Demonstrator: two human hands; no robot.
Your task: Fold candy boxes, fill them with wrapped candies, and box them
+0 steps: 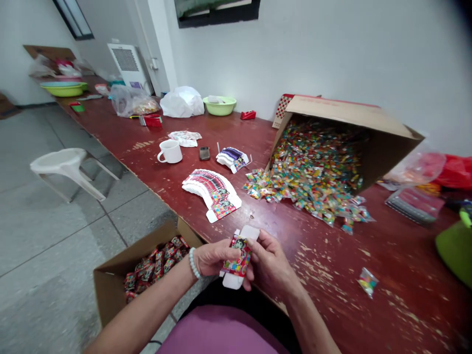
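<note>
A small printed candy box [239,256], red with white flaps sticking out at both ends, is held between my two hands near the table's front edge. My left hand [217,256], with a beaded bracelet at the wrist, grips its left side, thumb across the front. The fingers of my right hand [268,253] pinch the upper flap. Just beyond lies a fanned stack of flat printed boxes [212,191]. Small wrapped candies [317,167] spill from a tipped cardboard carton [387,147], and one candy packet [368,282] rests alone at the right.
An open carton [110,285] of filled red boxes stands below the table edge at left. On the red table [313,265] are a white mug [170,151], a purple stack of flat boxes [232,159] and a green basin [220,105]. A white stool [66,161] stands on the floor.
</note>
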